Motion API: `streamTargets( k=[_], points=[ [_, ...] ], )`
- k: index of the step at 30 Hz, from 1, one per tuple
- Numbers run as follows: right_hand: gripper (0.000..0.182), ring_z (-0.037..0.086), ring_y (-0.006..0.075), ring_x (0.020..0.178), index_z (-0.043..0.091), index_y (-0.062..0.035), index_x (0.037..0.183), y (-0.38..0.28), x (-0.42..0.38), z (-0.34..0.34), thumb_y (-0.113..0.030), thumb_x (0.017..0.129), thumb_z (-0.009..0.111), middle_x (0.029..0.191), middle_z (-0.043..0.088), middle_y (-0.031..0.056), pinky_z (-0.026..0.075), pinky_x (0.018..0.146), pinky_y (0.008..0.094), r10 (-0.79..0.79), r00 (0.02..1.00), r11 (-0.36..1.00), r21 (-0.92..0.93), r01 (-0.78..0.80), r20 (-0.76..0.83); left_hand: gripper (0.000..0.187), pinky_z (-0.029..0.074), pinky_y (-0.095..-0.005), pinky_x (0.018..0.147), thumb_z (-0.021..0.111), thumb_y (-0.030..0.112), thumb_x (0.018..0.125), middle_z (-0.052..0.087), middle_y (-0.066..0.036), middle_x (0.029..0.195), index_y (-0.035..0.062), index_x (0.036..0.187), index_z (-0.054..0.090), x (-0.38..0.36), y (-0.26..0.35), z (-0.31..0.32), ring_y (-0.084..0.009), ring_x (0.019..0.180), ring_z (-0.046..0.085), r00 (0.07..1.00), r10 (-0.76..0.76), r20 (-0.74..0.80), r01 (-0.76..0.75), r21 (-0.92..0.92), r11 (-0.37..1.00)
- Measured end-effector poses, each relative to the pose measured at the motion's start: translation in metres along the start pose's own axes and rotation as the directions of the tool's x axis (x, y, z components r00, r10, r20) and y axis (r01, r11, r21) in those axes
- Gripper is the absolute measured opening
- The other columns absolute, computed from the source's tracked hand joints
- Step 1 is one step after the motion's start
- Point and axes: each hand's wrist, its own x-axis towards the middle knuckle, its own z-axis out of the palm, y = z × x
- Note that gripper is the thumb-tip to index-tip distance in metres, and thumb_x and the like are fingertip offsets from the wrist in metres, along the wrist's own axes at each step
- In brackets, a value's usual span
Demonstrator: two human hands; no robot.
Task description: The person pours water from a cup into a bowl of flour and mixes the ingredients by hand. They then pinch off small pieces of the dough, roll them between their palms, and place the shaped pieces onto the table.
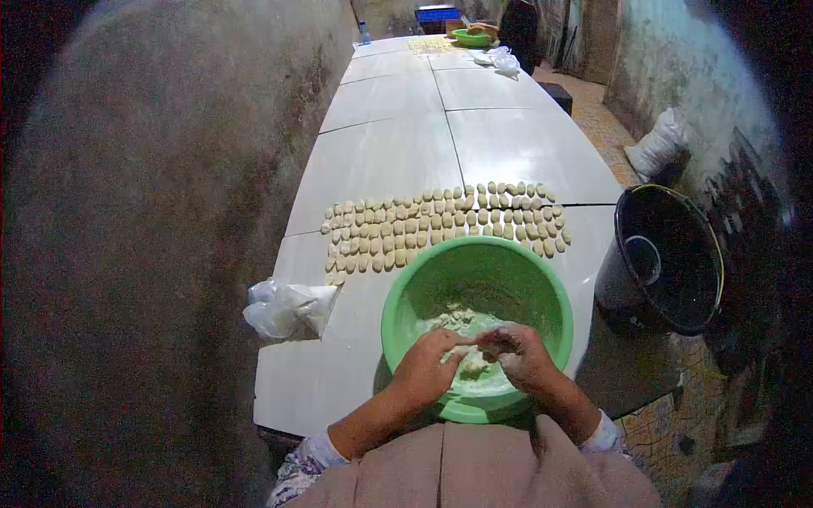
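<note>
A green plastic bowl (pixel 395 317) stands at the near end of the table, close against my body. Crumbly pale dough (pixel 476 365) and white flour lie in its bottom. Over the bowl, my left hand (pixel 429 362) and my right hand (pixel 517 356) meet at the fingertips. Their fingers are closed around a small bit of dough, mostly hidden between them. Just beyond the bowl, many small oval dough pieces (pixel 400 227) lie in rows on the white table.
White tiles cover the long table (pixel 381 157). A plastic bag (pixel 292 306) lies at its left edge, near the wall. To the right stands a black bucket (pixel 622 275). At the far end are another green bowl (pixel 472 39), more dough pieces and white bags (pixel 501 61). A sack (pixel 659 146) leans by the right wall.
</note>
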Motion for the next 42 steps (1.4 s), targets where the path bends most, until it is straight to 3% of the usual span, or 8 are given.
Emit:
streamTargets(
  k=[3,6,9,11,17,18,33,42],
  points=[
    [0.044,0.061,0.0204,0.078,0.058,0.0015,0.091,0.017,0.001,0.000,0.012,0.052,0.040,0.081,0.061,0.0138,0.050,0.073,0.0326,-0.141,0.989,0.988,-0.066,0.139,-0.031,0.027,0.040,-0.0371,0.091,0.062,0.015,0.080,0.059,-0.015,0.104,0.0060,0.106,0.058,0.001,0.002,0.000,-0.0304,0.104,0.053,0.997,-0.072,0.013,0.072,-0.021,0.997],
    [0.016,0.061,0.0218,0.076,0.054,-0.0005,0.096,-0.004,0.000,0.005,0.002,0.081,0.049,0.081,0.060,0.0128,0.048,0.069,0.0327,-0.024,0.999,0.986,-0.168,0.019,-0.031,0.035,0.043,-0.0386,0.085,0.061,0.027,0.083,0.056,-0.016,0.106,0.0046,0.109,0.054,0.002,0.007,0.000,-0.0287,0.101,0.054,0.995,-0.090,0.048,0.097,-0.187,0.978],
    [0.021,0.059,0.0200,0.080,0.047,-0.0035,0.111,-0.004,0.001,0.008,-0.011,0.091,0.045,0.088,0.058,0.0145,0.048,0.071,0.0323,0.041,0.999,0.999,0.019,-0.041,0.009,0.032,0.043,-0.0389,0.082,0.058,0.022,0.085,0.057,-0.016,0.097,0.0000,0.107,0.052,0.000,0.023,0.000,-0.0299,0.093,0.056,0.992,-0.118,0.035,0.120,-0.088,0.989],
    [0.032,0.057,0.0178,0.086,0.036,-0.0059,0.123,-0.003,0.000,0.007,-0.010,0.091,0.042,0.095,0.056,0.0142,0.047,0.074,0.0312,-0.006,0.997,0.994,-0.111,0.015,0.077,0.031,0.043,-0.0409,0.078,0.059,0.023,0.083,0.056,-0.016,0.095,-0.0001,0.102,0.051,0.001,0.027,-0.001,-0.0319,0.089,0.055,0.983,-0.170,0.067,0.171,-0.002,0.985],
    [0.043,0.055,0.0156,0.092,0.026,-0.0059,0.134,-0.007,-0.002,0.008,-0.007,0.094,0.039,0.103,0.054,0.0126,0.045,0.079,0.0273,-0.023,0.995,0.988,0.154,0.008,0.096,0.024,0.043,-0.0426,0.069,0.058,0.023,0.082,0.054,-0.015,0.081,0.0017,0.091,0.053,0.002,0.025,-0.004,-0.0339,0.078,0.055,0.999,-0.011,-0.031,0.020,0.302,0.953],
    [0.050,0.056,0.0161,0.089,0.025,-0.0058,0.135,-0.015,-0.003,0.008,-0.004,0.090,0.046,0.100,0.056,0.0137,0.046,0.077,0.0261,0.121,0.986,0.943,0.296,-0.149,0.112,0.018,0.044,-0.0421,0.067,0.060,0.018,0.079,0.056,-0.013,0.081,0.0031,0.088,0.055,0.003,0.030,-0.008,-0.0329,0.078,0.056,0.999,0.016,-0.035,-0.005,0.299,0.954],
    [0.057,0.056,0.0140,0.082,0.026,-0.0099,0.130,-0.005,-0.003,0.013,-0.001,0.083,0.058,0.088,0.057,0.0097,0.047,0.073,0.0280,0.049,0.997,0.978,0.198,-0.060,0.059,0.017,0.047,-0.0371,0.067,0.067,0.005,0.070,0.061,-0.011,0.079,0.0043,0.087,0.063,-0.001,0.022,-0.006,-0.0285,0.075,0.059,0.964,0.200,-0.173,-0.177,0.144,0.974],
    [0.046,0.054,0.0126,0.079,0.032,-0.0091,0.124,-0.012,-0.006,0.004,0.006,0.084,0.050,0.086,0.054,0.0085,0.045,0.068,0.0255,0.025,0.998,0.997,0.079,-0.020,-0.059,0.011,0.046,-0.0406,0.072,0.061,0.004,0.077,0.060,-0.016,0.084,-0.0011,0.086,0.060,-0.005,0.024,-0.015,-0.0321,0.081,0.058,0.997,0.036,-0.062,-0.030,0.088,0.996]
  ],
)
